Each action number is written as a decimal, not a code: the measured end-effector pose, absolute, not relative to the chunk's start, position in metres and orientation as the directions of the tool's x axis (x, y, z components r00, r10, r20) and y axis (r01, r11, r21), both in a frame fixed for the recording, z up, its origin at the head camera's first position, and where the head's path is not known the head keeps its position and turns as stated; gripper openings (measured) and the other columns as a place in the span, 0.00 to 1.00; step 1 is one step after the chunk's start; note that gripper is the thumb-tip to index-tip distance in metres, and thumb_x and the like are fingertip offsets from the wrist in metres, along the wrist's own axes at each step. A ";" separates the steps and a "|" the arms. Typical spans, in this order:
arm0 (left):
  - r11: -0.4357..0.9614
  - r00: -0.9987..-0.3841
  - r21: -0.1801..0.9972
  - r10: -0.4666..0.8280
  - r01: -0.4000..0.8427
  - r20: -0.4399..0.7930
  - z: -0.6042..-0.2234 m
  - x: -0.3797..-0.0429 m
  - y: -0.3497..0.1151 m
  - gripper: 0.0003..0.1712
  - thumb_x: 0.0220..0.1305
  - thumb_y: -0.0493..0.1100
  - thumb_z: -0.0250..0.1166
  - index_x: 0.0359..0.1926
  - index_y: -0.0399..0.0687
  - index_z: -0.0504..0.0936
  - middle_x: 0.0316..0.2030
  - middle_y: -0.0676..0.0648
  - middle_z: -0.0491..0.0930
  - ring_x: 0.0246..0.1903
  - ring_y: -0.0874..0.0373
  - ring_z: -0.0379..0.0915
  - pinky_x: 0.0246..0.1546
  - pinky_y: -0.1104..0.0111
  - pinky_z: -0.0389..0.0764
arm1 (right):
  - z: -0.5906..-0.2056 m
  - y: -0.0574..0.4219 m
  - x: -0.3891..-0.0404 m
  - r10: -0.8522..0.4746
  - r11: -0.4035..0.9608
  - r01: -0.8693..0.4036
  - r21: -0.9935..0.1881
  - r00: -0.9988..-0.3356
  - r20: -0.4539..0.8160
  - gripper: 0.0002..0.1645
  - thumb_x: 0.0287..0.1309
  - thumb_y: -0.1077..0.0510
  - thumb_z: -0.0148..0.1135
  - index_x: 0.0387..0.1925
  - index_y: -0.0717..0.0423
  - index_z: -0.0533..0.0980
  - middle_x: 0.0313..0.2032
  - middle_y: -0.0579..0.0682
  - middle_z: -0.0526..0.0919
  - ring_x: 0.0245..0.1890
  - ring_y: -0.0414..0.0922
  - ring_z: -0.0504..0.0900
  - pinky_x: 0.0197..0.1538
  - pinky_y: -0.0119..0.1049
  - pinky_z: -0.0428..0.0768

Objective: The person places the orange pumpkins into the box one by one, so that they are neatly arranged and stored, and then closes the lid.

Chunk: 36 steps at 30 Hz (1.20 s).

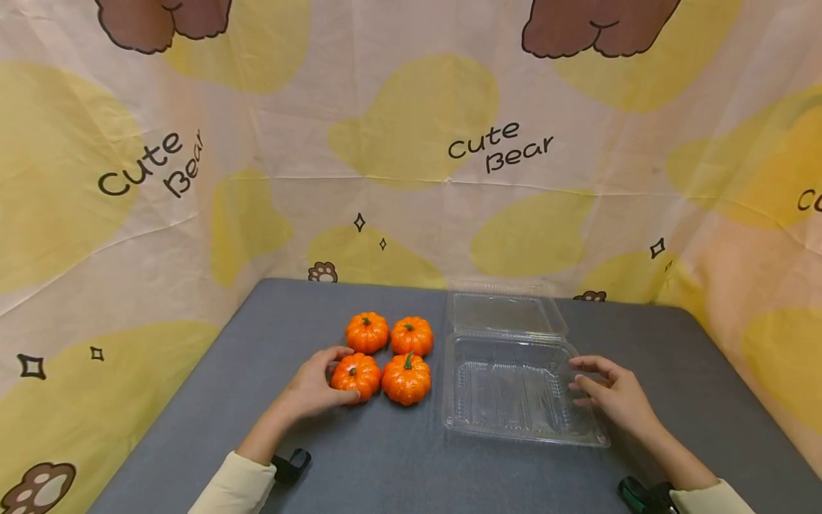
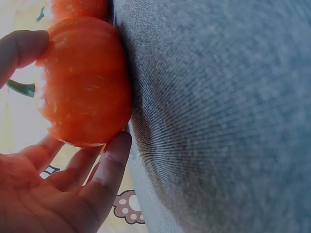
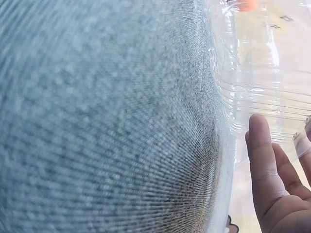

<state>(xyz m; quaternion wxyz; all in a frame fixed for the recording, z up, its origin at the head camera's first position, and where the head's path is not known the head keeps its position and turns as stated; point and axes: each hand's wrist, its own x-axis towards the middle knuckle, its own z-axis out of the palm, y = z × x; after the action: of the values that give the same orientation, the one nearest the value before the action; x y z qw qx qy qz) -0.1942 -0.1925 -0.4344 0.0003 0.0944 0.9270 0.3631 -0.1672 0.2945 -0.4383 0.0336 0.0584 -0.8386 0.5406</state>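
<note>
Four small orange pumpkins stand in two rows left of the middle of the table in the head view. My left hand [image 1: 312,385] holds the front-left pumpkin [image 1: 357,377], thumb on one side and fingers on the other; the left wrist view shows this pumpkin [image 2: 87,82] close, on the cloth. Beside it are the front-right pumpkin [image 1: 407,381], the back-left pumpkin [image 1: 367,332] and the back-right pumpkin [image 1: 412,335]. My right hand [image 1: 618,397] is at the right rim of a clear plastic container [image 1: 526,435], its fingers [image 3: 262,165] fairly straight against the side.
The container's clear lid [image 1: 504,314] lies folded open behind its base. Grey cloth covers the table [image 1: 398,471]. A printed curtain [image 1: 411,128] hangs along the back and sides. Dark straps sit at both wrists.
</note>
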 end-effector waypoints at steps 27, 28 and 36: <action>0.656 -0.975 0.722 0.174 0.220 0.139 -0.399 -0.189 -0.189 0.40 0.43 0.50 0.77 0.58 0.47 0.74 0.55 0.42 0.74 0.48 0.48 0.76 0.45 0.58 0.80 | -0.436 0.295 -0.167 -0.078 0.348 -0.123 -0.929 -0.992 0.102 0.21 0.67 0.64 0.53 0.57 0.73 0.69 0.42 0.35 0.81 0.37 0.37 0.86 0.34 0.37 0.85; 0.648 -0.975 0.729 0.174 0.221 0.142 -0.396 -0.188 -0.187 0.40 0.43 0.50 0.77 0.59 0.47 0.74 0.55 0.42 0.74 0.48 0.48 0.76 0.45 0.59 0.80 | -0.437 0.295 -0.167 -0.076 0.348 -0.118 -0.930 -0.992 0.097 0.21 0.67 0.64 0.53 0.57 0.73 0.69 0.43 0.37 0.81 0.37 0.37 0.86 0.34 0.37 0.85; 0.585 -0.969 0.775 0.194 0.239 0.152 -0.376 -0.183 -0.168 0.42 0.43 0.49 0.78 0.61 0.50 0.72 0.56 0.45 0.72 0.48 0.50 0.76 0.46 0.62 0.82 | -0.437 0.296 -0.167 -0.087 0.338 -0.123 -0.933 -0.991 0.099 0.21 0.67 0.64 0.52 0.57 0.74 0.68 0.43 0.36 0.81 0.37 0.37 0.86 0.35 0.37 0.85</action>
<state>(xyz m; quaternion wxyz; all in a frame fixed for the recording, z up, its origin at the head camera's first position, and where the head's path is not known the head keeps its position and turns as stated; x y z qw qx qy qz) -0.1834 -0.1682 -0.3755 -0.0255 0.1218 0.8900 0.4387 -0.1673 0.2961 -0.4367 0.0157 0.0641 -0.8179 0.5716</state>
